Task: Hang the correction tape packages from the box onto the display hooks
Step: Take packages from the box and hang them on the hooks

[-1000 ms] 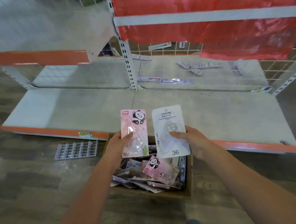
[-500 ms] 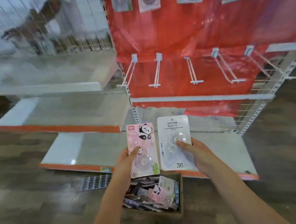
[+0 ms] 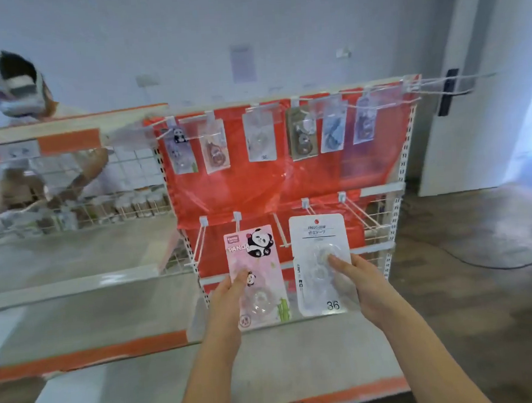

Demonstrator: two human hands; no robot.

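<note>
Your left hand (image 3: pixel 230 293) pinches the pink panda package (image 3: pixel 257 276), right hand (image 3: pixel 363 284) the white package (image 3: pixel 321 265), both near the lower hooks (image 3: pixel 358 213); light, bendy cards, so grip low.

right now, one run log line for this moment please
left hand: holds pink panda package | right hand: holds white package | both unhung, raised before lower hooks | top hooks stocked

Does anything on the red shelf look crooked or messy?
A bit. On the top row, the brown pack hangs tilted, not straight like the white pack beside it. The red sheet behind is wrinkled. Nothing looks broken.
</note>
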